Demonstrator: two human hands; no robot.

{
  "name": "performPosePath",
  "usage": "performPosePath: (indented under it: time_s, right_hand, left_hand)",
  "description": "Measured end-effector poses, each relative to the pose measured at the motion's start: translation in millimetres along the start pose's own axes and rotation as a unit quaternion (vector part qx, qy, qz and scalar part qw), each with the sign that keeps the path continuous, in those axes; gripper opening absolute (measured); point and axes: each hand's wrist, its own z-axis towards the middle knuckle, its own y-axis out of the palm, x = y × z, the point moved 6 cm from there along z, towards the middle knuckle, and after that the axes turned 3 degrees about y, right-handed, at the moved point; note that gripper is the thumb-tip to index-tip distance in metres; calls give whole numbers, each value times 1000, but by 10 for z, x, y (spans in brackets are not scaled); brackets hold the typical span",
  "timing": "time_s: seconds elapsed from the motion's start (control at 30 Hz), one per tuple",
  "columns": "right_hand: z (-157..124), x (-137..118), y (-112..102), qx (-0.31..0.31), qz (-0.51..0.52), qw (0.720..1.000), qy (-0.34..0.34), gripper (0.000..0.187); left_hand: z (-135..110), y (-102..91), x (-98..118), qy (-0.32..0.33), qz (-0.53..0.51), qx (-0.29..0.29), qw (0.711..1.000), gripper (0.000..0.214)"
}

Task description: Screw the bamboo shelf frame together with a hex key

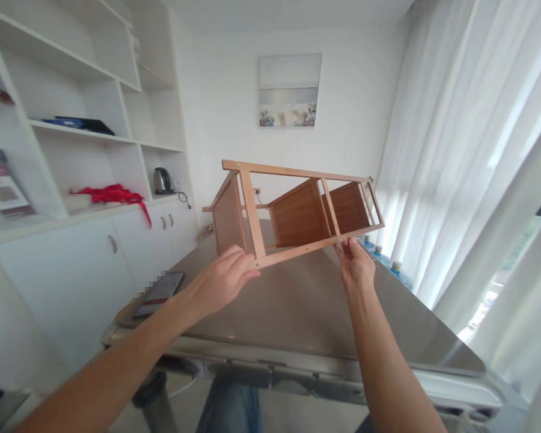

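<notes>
A small wooden shelf rack (297, 210) with three brown panels hangs in the air above the table, tilted on its side. My left hand (223, 279) grips its lower rail near the left upright, fingers curled round the wood. My right hand (355, 263) holds the same rail further right, thumb and fingers pinched on it. Both arms reach forward from the bottom of the view.
Below lies a grey table (297, 313) with a dark phone (160, 293) at its left edge. White shelving (72, 156) with a kettle (162, 180) and red cloth (110, 194) stands left. Curtains (469, 150) hang right, with bottles (394, 267) near them.
</notes>
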Motion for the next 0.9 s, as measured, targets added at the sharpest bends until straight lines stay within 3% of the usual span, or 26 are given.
performPosePath:
  time_s: [0.13, 0.27, 0.47, 0.6, 0.67, 0.8, 0.9]
  right_hand:
    - [-7, 67, 211, -22, -10, 1000, 17, 28]
    - [-72, 76, 296, -30, -24, 999, 9, 28]
    - [-336, -140, 274, -48, -49, 997, -23, 31]
    - [-687, -354, 256, -53, -103, 992, -58, 34]
    - [-925, -508, 260, -41, -213, 970, -108, 33]
    - [-1433, -741, 354, -30, -401, 899, -174, 36]
    - [-1781, -744, 577, -99, -447, 864, -209, 29]
  left_hand:
    - [-82, -42, -83, -42, -12, 24, 999, 19]
    - [-147, -86, -25, -50, -28, 36, 998, 17]
    - [-261, -189, 74, -61, -52, 53, 995, 15]
    - [-314, -383, 77, -103, -64, 40, 992, 18]
    - [-332, -503, 80, -130, -58, 30, 989, 20]
    - [-386, -671, 106, -186, -29, 26, 982, 20]
    - [-456, -686, 135, -222, -25, 30, 974, 18]
